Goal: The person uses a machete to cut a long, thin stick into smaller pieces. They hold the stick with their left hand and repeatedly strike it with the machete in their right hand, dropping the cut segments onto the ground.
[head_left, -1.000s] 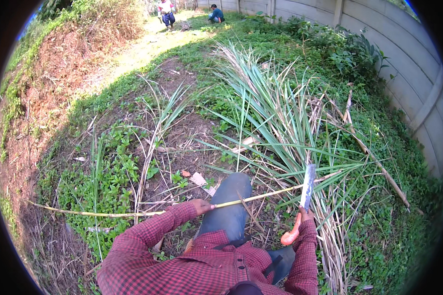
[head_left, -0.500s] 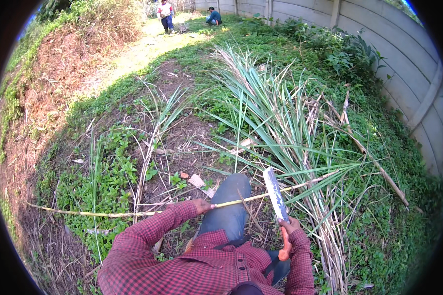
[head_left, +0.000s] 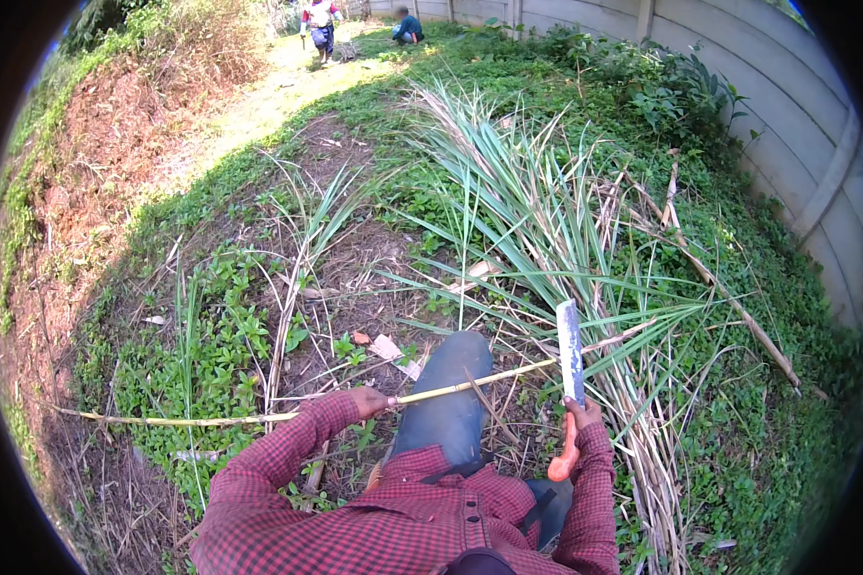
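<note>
Yellow cane stalk (head_left: 259, 418) lies nearly level across the lap, the left hand (head_left: 367, 402) closed round it about mid-length; one long end runs out left of the grip over the weeds, the other reaches right toward the blade. It looks stiff, woody and light for its length, with a smooth rind that could slip, so the hold near the middle suits it, keeping the whippy ends balanced. Right of that grip, the right hand (head_left: 581, 416) is wrapped tight on the orange handle of a machete (head_left: 570, 350), blade standing upright just beyond the stalk's right end; I cannot tell if they touch. Between the two grips sits a bent knee (head_left: 451, 393) in blue trousers. Beyond lie cut cane leaves (head_left: 547, 220), a concrete wall (head_left: 796, 115) far right, and two people (head_left: 321, 19) well off uphill
</note>
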### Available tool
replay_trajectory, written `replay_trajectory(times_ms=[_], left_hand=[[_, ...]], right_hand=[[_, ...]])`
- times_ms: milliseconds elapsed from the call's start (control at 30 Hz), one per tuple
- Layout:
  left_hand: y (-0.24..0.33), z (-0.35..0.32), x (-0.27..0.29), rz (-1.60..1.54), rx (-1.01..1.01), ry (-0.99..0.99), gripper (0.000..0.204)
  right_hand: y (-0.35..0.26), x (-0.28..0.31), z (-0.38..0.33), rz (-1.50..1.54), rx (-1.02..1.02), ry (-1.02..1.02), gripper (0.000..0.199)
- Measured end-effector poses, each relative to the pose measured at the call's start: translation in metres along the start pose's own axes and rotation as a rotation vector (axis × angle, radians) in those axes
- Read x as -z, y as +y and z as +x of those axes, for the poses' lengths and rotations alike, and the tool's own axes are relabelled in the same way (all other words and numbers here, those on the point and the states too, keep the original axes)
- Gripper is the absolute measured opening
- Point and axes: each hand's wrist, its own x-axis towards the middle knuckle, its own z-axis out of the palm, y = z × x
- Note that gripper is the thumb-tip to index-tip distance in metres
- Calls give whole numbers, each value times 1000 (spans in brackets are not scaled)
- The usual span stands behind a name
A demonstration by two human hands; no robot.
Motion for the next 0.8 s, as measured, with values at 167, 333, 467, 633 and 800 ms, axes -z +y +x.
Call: replay_trajectory(times_ms=[167, 333, 467, 633, 800], left_hand=[[-12, -10, 10, 34, 25, -14, 60], [-44, 13, 11, 62, 39, -70, 59], [-18, 0, 10, 76, -54, 77, 60], [0, -2, 11, 132, 31, 98, 58], [-10, 14, 9, 35, -57, 66, 52]], right_hand=[[13, 8, 11, -9, 19, 85, 35], [4, -20, -31, -203, 53, -167, 39], [6, 12, -1, 98, 23, 147, 34], [18, -8, -40, -104, -31, -105, 38], [36, 34, 10, 2, 35, 104, 42]])
